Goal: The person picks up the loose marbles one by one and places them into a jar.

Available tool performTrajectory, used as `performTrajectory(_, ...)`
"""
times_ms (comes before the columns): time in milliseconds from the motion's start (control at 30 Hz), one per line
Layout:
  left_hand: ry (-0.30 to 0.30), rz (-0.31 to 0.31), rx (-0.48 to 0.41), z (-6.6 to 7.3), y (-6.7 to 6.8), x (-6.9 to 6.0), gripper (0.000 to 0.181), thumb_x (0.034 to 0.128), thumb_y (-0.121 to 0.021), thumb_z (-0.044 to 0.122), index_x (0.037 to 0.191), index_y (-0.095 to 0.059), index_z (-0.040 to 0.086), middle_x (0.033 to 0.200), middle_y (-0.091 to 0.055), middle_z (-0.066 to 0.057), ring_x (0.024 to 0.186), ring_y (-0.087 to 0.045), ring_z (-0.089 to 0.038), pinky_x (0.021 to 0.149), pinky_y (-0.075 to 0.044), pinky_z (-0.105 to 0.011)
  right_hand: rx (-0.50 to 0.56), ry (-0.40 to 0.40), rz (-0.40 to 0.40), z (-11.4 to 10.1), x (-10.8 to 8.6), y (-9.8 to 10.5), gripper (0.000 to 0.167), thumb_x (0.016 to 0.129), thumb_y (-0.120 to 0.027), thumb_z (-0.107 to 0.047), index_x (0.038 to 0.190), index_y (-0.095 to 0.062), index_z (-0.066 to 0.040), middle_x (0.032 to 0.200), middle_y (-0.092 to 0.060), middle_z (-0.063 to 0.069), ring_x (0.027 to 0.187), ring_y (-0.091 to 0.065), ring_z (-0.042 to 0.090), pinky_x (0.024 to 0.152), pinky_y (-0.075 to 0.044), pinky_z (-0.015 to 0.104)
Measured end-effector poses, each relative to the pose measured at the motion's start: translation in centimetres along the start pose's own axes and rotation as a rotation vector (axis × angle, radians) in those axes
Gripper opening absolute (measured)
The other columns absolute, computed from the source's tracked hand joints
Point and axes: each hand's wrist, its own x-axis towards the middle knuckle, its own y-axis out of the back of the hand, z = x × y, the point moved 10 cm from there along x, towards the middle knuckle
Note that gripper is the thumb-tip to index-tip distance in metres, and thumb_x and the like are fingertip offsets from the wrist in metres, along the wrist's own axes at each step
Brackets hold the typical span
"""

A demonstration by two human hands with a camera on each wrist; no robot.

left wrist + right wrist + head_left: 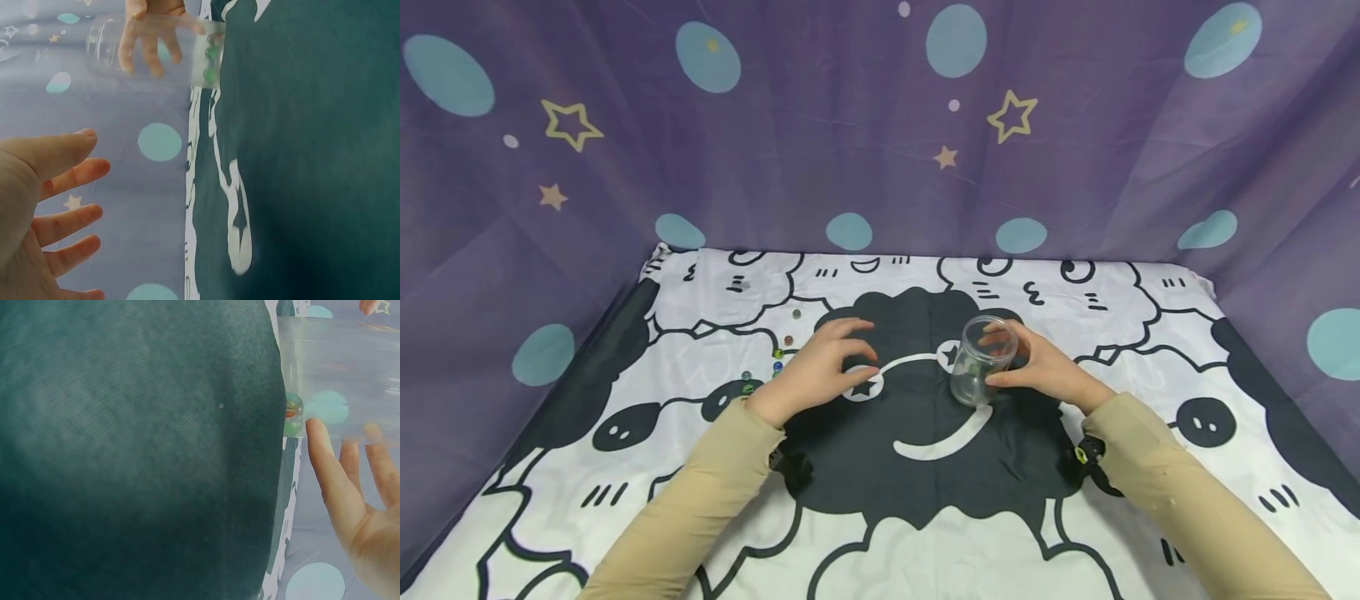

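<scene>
A clear jar [973, 379] stands upright on the dark sheep face printed on the cloth. A few marbles, green among them, lie at its bottom [210, 62]. My right hand [1048, 367] holds the jar from the right, thumb at the front and fingers around the far side, visible through the clear wall. To the left of the jar, my left hand [820, 367] hovers with fingers spread and loosely bent, and nothing is in it. Several small marbles [778, 354] lie on the cloth just beyond and left of that hand; the left forearm may hide others.
A black-and-white cloth with cartoon sheep [925, 542] covers the table. Purple curtains [850, 150] with stars and blue dots hang behind and along both sides. Dark wrist-worn devices [793, 467] sit beneath the wrists.
</scene>
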Motion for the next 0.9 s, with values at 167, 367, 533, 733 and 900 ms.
performTrajectory(167, -0.004, 0.005, 0.035, -0.7, 1.1, -0.7, 0.013, 0.0853, -0.072, 0.023, 0.093, -0.072, 0.013, 0.136, -0.051, -0.015, 0.13, -0.043, -0.035, 0.109, -0.035, -0.05, 0.004, -0.004, -0.003, 0.0, 0.0, 0.0, 0.07, 0.079, -0.076, -0.013, 0.137, -0.039, 0.0, 0.133, -0.05, 0.018, 0.12, -0.049, 0.034, 0.098, -0.043, 0.049)
performTrajectory(367, 0.002, 0.005, 0.066, -1.8, 2.8, -1.3, 0.014, 0.0839, -0.073, 0.021, 0.093, -0.072, 0.012, 0.135, -0.051, -0.017, 0.128, -0.043, -0.035, 0.109, -0.034, -0.051, 0.009, -0.009, -0.003, -0.1, 0.0, 0.0, 0.069, 0.08, -0.076, -0.012, 0.136, -0.039, 0.0, 0.134, -0.05, 0.018, 0.12, -0.049, 0.035, 0.097, -0.043, 0.048)
performTrajectory(533, 0.01, -0.022, 0.093, -2.6, 3.7, -1.8, 0.017, 0.0811, -0.076, 0.02, 0.096, -0.072, 0.011, 0.136, -0.049, -0.018, 0.128, -0.042, -0.038, 0.106, -0.036, -0.053, 0.007, -0.009, 0.0, -0.2, 0.0, 0.1, 0.069, 0.079, -0.076, -0.012, 0.136, -0.039, 0.0, 0.133, -0.05, 0.018, 0.119, -0.049, 0.035, 0.098, -0.043, 0.049)
performTrajectory(733, 0.043, -0.088, 0.092, -4.1, 3.8, -2.4, 0.025, 0.0768, -0.079, 0.019, 0.098, -0.071, 0.01, 0.138, -0.047, -0.019, 0.129, -0.04, -0.04, 0.105, -0.037, -0.055, -0.001, -0.001, 0.002, -0.2, 0.0, 0.0, 0.067, 0.08, -0.075, -0.008, 0.136, -0.039, 0.001, 0.133, -0.05, 0.019, 0.118, -0.05, 0.035, 0.099, -0.041, 0.05)
performTrajectory(900, 0.072, -0.124, 0.094, -5.4, 3.8, -3.1, 0.028, 0.0747, -0.081, 0.018, 0.1, -0.072, 0.009, 0.14, -0.045, -0.021, 0.13, -0.038, -0.042, 0.106, -0.035, -0.056, -0.007, 0.002, 0.003, -0.1, 0.0, 0.0, 0.068, 0.079, -0.076, -0.011, 0.136, -0.04, 0.0, 0.132, -0.051, 0.018, 0.117, -0.05, 0.034, 0.099, -0.041, 0.05)
